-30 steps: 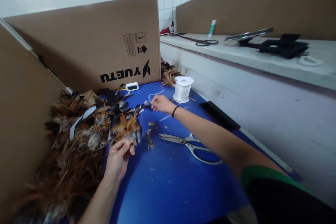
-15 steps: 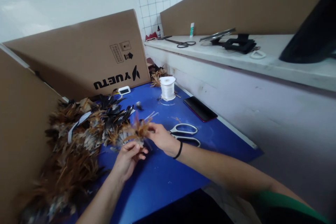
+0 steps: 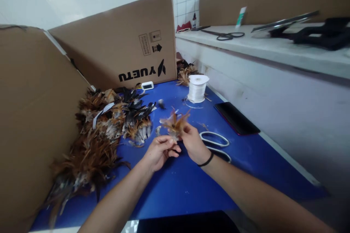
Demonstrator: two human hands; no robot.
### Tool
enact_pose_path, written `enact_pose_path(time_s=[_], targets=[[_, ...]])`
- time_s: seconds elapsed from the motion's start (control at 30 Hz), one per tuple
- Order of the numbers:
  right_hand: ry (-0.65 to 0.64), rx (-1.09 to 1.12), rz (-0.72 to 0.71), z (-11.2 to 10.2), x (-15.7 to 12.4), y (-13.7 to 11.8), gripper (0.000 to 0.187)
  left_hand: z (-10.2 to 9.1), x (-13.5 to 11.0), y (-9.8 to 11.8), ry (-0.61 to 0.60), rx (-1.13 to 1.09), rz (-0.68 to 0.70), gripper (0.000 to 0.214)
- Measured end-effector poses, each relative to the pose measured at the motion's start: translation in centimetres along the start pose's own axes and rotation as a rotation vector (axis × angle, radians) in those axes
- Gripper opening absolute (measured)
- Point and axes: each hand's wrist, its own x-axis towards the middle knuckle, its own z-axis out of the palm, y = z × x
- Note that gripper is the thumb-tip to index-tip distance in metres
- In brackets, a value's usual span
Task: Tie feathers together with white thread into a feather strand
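Note:
Both hands meet over the blue table top [image 3: 175,185]. My left hand [image 3: 160,151] pinches the base of a small bunch of orange-brown feathers [image 3: 175,123], fingers curled. My right hand [image 3: 194,145], a black band on its wrist, is closed on the same bunch from the right. The feather tips fan upward above the fingers. A large pile of brown and black feathers [image 3: 104,134] lies just left of the hands.
Scissors [image 3: 216,142] lie right behind my right hand. A white thread spool [image 3: 197,88], a dark phone [image 3: 236,118] and a small white device [image 3: 147,86] sit further back. Cardboard walls [image 3: 35,116] enclose the left and back. A raised ledge [image 3: 273,51] on the right carries tools.
My right hand came back from near the spool and joined my left hand on the feather bunch, which was lifted off the pile toward the table's middle.

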Motion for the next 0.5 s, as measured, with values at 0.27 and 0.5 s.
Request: enact_pose_path(time_s=[0.27,0.5], targets=[[0.023,-0.112,-0.048,-0.8,0.2,0.9,0.025,-2.4,0.4,-0.5,0.052,-0.045,0.138,0.025],[0.017,-0.105,-0.034,-1.0,0.0,1.4,0.034,-1.9,0.4,-0.6,0.126,-0.075,0.081,0.033]])
